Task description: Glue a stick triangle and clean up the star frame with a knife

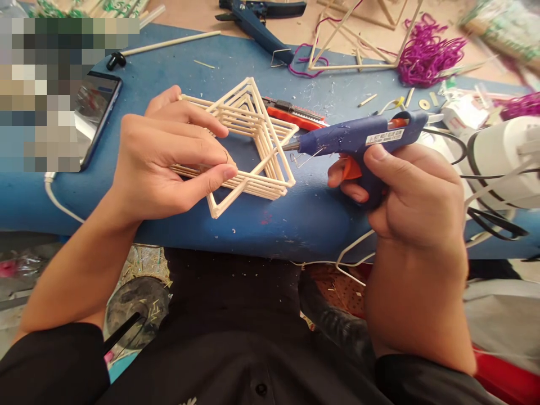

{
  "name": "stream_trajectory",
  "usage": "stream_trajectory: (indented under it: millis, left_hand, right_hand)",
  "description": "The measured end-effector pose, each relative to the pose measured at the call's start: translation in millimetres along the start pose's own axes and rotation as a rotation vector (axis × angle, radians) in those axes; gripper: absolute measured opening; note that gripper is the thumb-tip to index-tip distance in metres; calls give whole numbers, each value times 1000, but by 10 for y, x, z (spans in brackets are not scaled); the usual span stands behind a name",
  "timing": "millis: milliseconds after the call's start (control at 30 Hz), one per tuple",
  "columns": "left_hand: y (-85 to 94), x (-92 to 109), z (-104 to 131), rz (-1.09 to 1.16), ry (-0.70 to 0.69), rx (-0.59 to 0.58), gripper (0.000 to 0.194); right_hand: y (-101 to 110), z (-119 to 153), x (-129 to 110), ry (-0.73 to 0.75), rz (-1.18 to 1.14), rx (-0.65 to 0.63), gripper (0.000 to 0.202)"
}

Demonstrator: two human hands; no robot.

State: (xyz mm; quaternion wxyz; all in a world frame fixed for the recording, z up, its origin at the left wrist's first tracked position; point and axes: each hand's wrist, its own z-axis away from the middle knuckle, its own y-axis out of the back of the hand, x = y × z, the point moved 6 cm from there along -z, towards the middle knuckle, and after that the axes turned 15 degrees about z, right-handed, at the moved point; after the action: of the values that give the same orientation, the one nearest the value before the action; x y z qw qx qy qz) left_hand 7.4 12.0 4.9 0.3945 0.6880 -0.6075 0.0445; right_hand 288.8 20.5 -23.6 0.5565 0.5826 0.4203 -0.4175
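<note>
Left hand (169, 154) pinches the stick frame (264, 187), at its three o'clock; right hand (415, 194) wraps the glue gun (350, 134), frame toward its nine o'clock

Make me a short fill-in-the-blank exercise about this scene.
1. The right hand holds the glue gun, whose trigger is coloured ____.
2. The left hand holds a frame made of thin wooden ____.
3. The tangled yarn is coloured ____.
4. The phone lies nearer the ____ hand.
Missing words: orange; sticks; purple; left.
</note>
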Motion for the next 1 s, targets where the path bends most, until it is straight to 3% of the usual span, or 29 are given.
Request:
stream_trajectory:
  millis: [367,733,1000]
  left_hand:
    - [11,2,-7,31,-23,47,27]
    - [14,-8,-15,-5,45,1,30]
    - [4,10,-5,15,-9,13,26]
  right_hand:
    - [-21,18,0,44,-8,-25,32]
    - [6,17,-16,16,16,14,28]
    - [0,-6,-11,40,-17,19,31]
